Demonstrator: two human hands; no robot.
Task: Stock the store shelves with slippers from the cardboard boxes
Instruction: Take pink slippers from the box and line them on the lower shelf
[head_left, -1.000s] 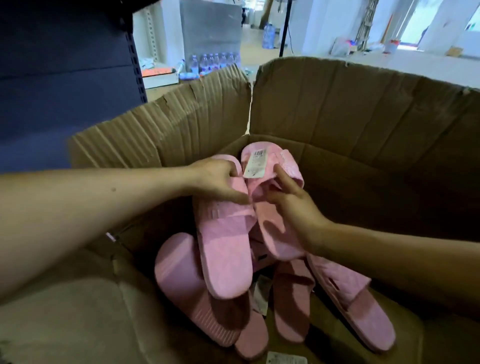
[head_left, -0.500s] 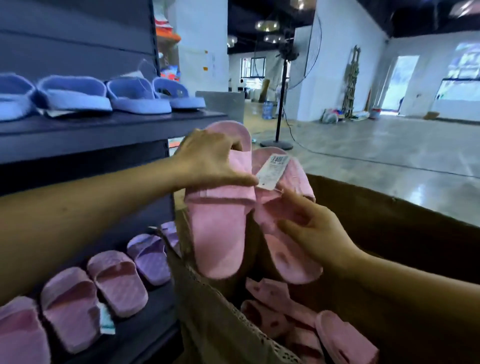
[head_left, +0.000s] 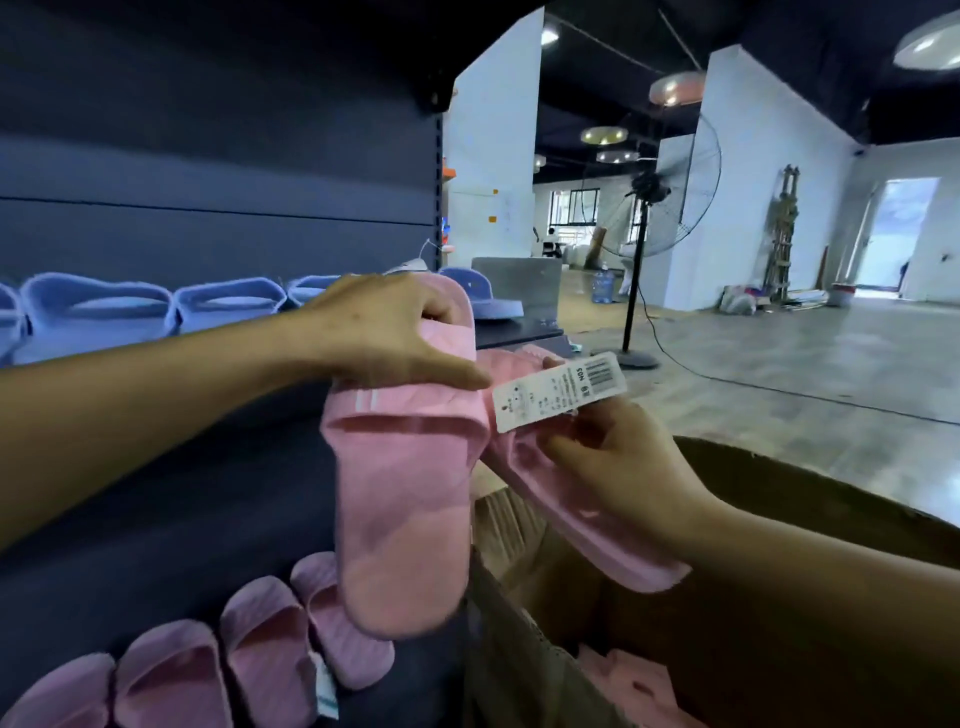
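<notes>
My left hand (head_left: 395, 332) grips the toe end of a pink slipper (head_left: 405, 509), which hangs heel-down in front of the dark shelf unit. My right hand (head_left: 618, 467) holds the second pink slipper (head_left: 576, 535) of the pair beside it, fingers curled round its strap. A white barcode tag (head_left: 558, 389) sticks out between the two slippers. Both are held above the open cardboard box (head_left: 524, 649), where more pink slippers (head_left: 634, 686) lie at the bottom. Several pink slippers (head_left: 260, 665) stand in a row on the lower shelf.
Blue slippers (head_left: 156, 312) line the upper shelf (head_left: 519, 332) at hand height. A standing fan (head_left: 644, 249) with a floor cable is behind the box on the bare concrete floor. A water jug (head_left: 602, 286) and a ladder (head_left: 779, 234) stand further back.
Both hands lifted the pink pair out of the box and up to the height of the upper shelf. My view rose from the box interior to the shelves and room.
</notes>
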